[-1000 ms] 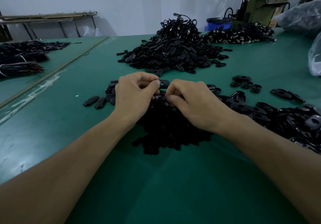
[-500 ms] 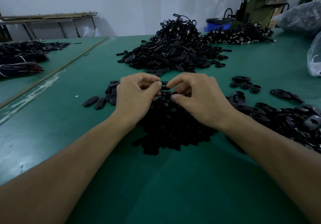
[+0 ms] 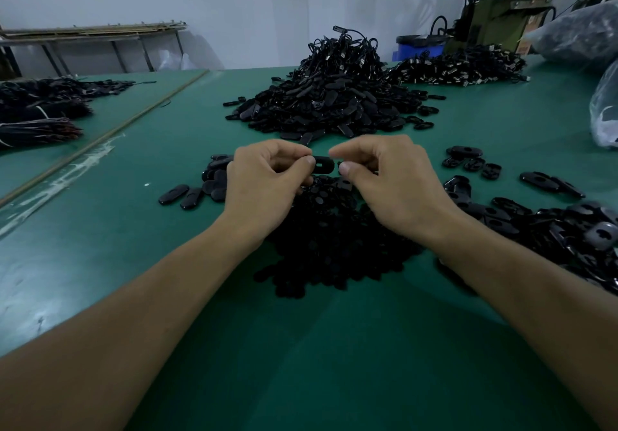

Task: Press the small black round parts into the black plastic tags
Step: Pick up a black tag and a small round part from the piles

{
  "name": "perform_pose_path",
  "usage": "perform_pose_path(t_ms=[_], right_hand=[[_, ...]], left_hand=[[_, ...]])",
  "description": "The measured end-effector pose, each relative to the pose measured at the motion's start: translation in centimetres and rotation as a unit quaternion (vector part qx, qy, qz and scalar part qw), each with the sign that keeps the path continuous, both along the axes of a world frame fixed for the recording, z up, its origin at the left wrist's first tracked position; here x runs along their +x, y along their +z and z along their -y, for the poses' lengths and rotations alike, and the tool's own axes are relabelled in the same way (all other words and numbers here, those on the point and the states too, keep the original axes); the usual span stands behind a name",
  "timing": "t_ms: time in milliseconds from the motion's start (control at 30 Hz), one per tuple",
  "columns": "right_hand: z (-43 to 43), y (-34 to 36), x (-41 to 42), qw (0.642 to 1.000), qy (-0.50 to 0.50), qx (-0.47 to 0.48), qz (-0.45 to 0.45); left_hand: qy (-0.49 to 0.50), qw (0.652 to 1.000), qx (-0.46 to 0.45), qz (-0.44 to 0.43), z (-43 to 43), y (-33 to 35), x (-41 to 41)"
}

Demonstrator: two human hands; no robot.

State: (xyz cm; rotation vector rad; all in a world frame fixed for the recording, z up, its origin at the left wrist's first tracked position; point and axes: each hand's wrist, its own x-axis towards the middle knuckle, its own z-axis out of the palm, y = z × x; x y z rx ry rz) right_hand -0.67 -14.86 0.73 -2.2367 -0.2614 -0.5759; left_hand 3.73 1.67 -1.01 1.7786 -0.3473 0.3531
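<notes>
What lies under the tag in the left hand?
A heap of small black round parts on the green table lies below the tag the left hand pinches. Both hands cover the heap's far edge; the right hand pinches a small dark piece, barely visible.

Your forearms both stretched forward, hands side by side. Your left hand (image 3: 264, 180) pinches tag (image 3: 322, 165) end; right hand (image 3: 394, 183) curled, pinching small black part (image 3: 340, 165) just beside it
</notes>
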Motion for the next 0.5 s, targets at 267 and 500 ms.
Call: perform_pose_path(t_ms=[267,500], right_hand=[[0.5,0.0,0.1,0.997,0.031,0.063,-0.029],[1.0,-0.3,0.6,0.989,0.036,0.137,-0.05]], left_hand=[[-0.013,1.0,-0.011,-0.002,0.1,0.0,-0.1],[-0.031,0.999,-0.033,-0.008,0.2,0.3,-0.4]])
